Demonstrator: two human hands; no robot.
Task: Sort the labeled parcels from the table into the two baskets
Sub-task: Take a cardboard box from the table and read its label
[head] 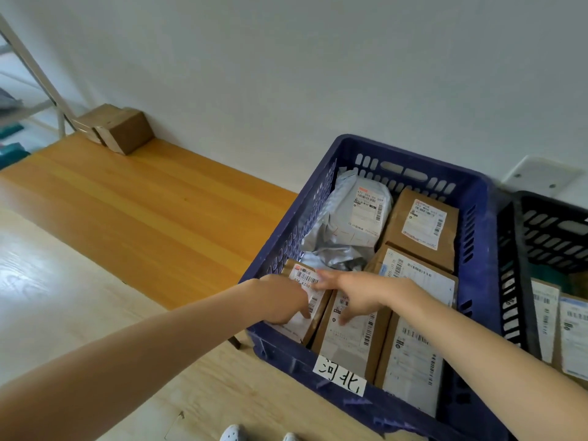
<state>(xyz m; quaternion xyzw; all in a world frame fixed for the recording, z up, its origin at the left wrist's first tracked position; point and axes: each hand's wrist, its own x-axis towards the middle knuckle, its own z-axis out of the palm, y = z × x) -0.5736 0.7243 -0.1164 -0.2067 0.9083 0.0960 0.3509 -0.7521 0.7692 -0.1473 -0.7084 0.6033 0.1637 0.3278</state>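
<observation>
Both arms reach into the blue basket (410, 160), which stands just beside the table (143, 211) and bears a handwritten tag (340, 375) on its near wall. The left grip (283, 300) lies on a small box (305, 278) in the basket's near left corner, fingers bent down over its label; I cannot tell whether it grasps the box or only rests on it. The right grip (353, 297) is released: its fingers are spread flat on the next box (353, 338), and its thumb reaches across to the small box. The two boxes touch side by side. More labeled boxes and a grey bag (359, 214) fill the rest of the basket. To the right stands a black basket (553, 218) with labeled parcels (545, 313) inside. Two cardboard boxes (121, 128) sit at the table's far corner, against the wall.
</observation>
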